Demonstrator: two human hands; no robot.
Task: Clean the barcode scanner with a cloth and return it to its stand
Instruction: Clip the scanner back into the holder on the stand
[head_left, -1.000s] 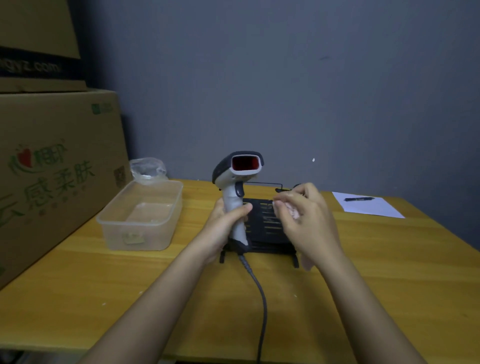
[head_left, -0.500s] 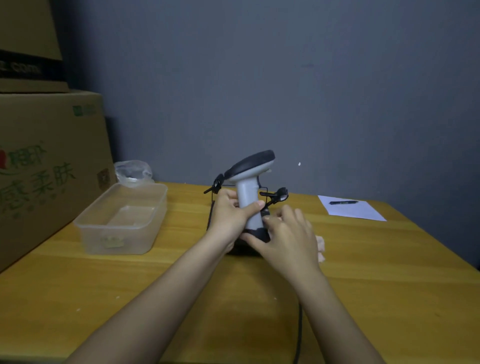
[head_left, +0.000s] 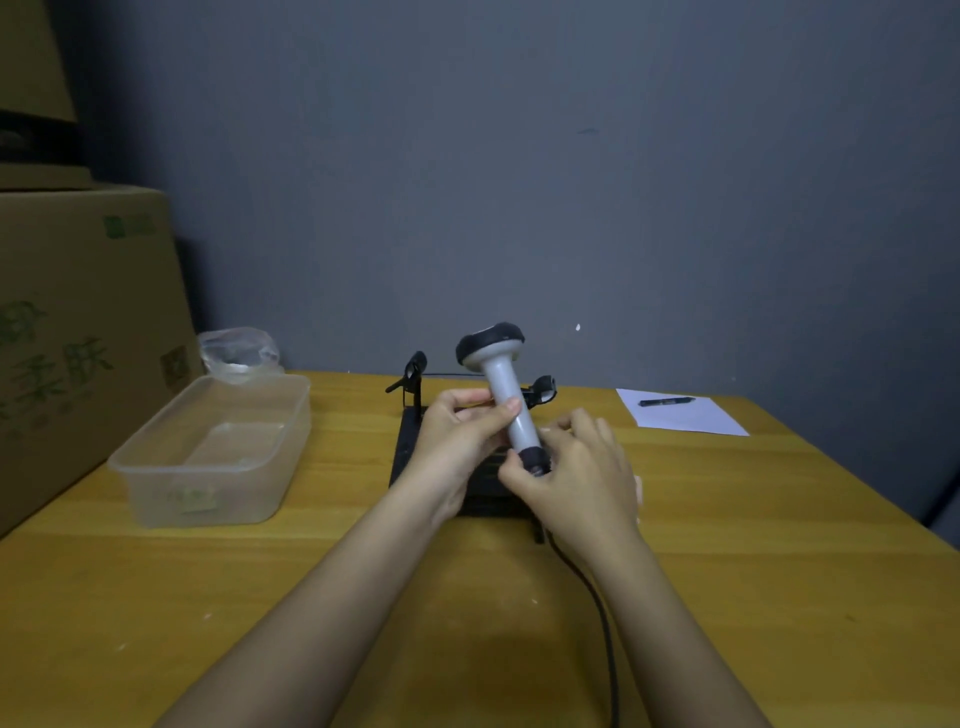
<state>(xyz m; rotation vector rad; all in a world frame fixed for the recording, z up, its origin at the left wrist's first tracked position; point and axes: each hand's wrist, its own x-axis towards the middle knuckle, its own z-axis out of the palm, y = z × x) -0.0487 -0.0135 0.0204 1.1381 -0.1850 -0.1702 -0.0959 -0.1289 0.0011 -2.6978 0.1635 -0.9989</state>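
We see one barcode scanner (head_left: 506, 395), grey-handled with a black head, held upright and tilted slightly left above one black stand (head_left: 410, 447) at the middle of the wooden table (head_left: 779, 545). The left hand (head_left: 457, 441) wraps the middle of the handle, thumb across its front and fingers curled behind. The right hand (head_left: 576, 478) closes its fingertips around the dark base of the handle; a pale scrap of cloth (head_left: 638, 491) shows at the hand's far edge, mostly hidden in the palm. One black cable (head_left: 602, 623) runs from under the right hand toward us along the table. Left of the stand sits one clear plastic container (head_left: 208, 452), with one crumpled clear bag (head_left: 239, 353) just behind it. Two cardboard boxes (head_left: 78, 322) are stacked at the far left. At the right rear lies one sheet of paper (head_left: 685, 421) bearing one pen (head_left: 666, 401).
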